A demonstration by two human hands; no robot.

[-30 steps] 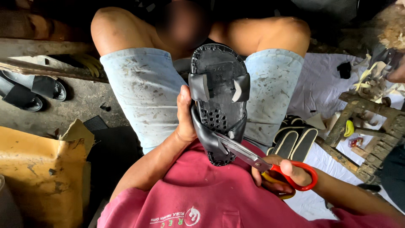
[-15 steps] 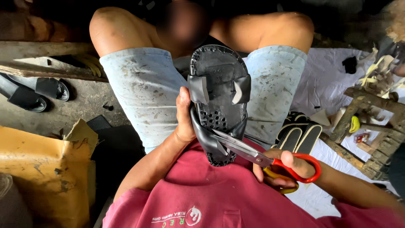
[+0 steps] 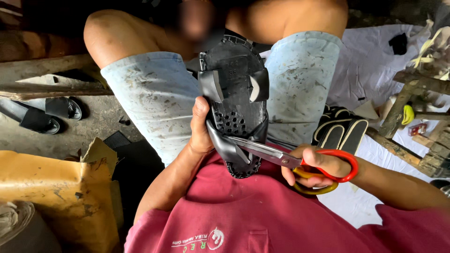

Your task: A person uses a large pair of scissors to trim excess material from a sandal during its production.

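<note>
The left hand (image 3: 200, 129) grips the side of a black perforated rubber sandal sole with loose straps (image 3: 236, 105), held upright between the knees above the lap. The right hand (image 3: 315, 165) has its fingers closed through red-and-yellow-handled steel scissors (image 3: 286, 161), whose blades meet a strap near the sole's lower end.

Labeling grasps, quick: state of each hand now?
Left hand: closed, holding the black sandal.
Right hand: closed on the scissors.
</note>
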